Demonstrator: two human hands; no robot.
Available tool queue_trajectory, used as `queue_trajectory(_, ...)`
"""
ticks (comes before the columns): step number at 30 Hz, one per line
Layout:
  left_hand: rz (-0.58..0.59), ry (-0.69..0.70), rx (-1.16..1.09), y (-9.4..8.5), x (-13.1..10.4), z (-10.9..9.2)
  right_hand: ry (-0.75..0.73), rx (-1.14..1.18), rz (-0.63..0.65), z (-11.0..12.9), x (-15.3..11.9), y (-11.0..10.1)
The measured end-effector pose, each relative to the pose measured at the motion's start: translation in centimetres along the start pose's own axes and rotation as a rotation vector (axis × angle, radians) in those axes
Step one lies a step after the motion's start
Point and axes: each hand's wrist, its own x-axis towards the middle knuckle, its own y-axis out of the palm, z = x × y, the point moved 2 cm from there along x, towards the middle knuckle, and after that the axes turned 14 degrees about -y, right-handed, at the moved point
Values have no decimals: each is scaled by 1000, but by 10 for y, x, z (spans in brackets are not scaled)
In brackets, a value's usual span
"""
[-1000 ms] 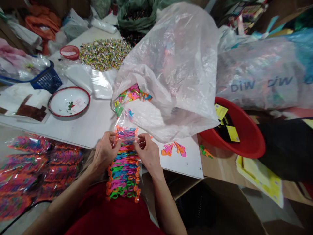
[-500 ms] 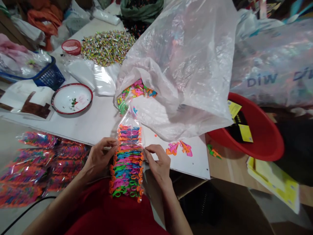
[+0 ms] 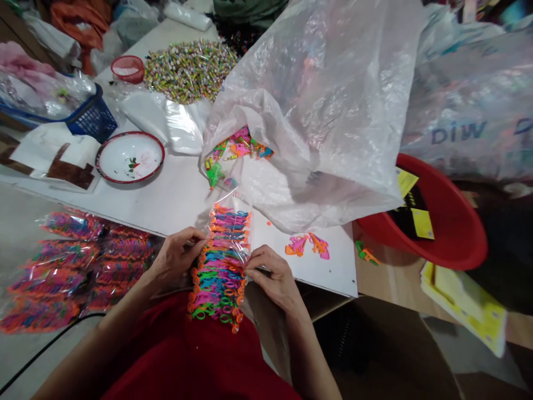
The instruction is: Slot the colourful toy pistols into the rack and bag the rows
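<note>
A stack of small plastic toys (image 3: 222,278), pink, blue, green and orange, lies lengthwise in front of me, its near end over my red clothing. A clear plastic bag (image 3: 230,203) covers its far part, while the near part looks uncovered. My left hand (image 3: 179,253) pinches the bag's edge on the left side of the stack. On the right side, my right hand (image 3: 270,272) has thumb and fingers closed on the opposite edge. Two pink and orange toy pistols (image 3: 307,245) lie on the white table (image 3: 266,266) to the right.
Beyond the stack, a large translucent sack (image 3: 333,122) spills loose toys. Further back are an enamel dish (image 3: 145,158), flat clear bags (image 3: 183,128) and a heap of tiny pieces (image 3: 191,69). Filled packs (image 3: 70,255) lie lower left; a red basin (image 3: 453,222) stands right.
The view has shifted slightly, so the stack appears tilted and a little higher. Both hands keep their hold on the bag's sides, the right fingers sitting slightly lower along the edge.
</note>
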Motion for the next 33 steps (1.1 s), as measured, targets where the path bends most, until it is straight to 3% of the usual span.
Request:
queue_trajectory(4, -14, 158, 15, -9, -17, 5, 56, -20, 56, 8, -8, 0)
queue_trajectory(9, 169, 268, 44, -21, -48, 11, 103, -17, 277, 24, -21, -2)
queue_trajectory(15, 607, 115, 30, -21, -86, 31, 79, -44, 583, 39, -54, 13)
queue_trajectory(18, 676, 45, 31, -19, -95, 35, 93, -46, 571, 41, -57, 16)
queue_trajectory(19, 645, 45, 11, -19, -92, 32, 90, -67, 531, 41, -51, 13)
queue_trajectory(21, 470, 95, -50, -24, -76, 14, 50, -144, 418, 47, -23, 2)
queue_trajectory(23, 159, 204, -109, -36, -51, -18, -62, -246, 279, 65, 21, -15)
queue_trajectory(26, -347, 386, -181, -69, -19, -81, -364, -391, 68, 115, 92, -41)
queue_trajectory(28, -550, 511, -248, -93, -5, -117, -515, -454, -54, 147, 128, -50)
queue_trajectory(30, -650, 560, -223, -114, 9, -141, -546, -478, -121, 160, 154, -53)
queue_trajectory(33, -666, 545, -100, -136, 38, -156, -517, -456, -167, 147, 186, -51)
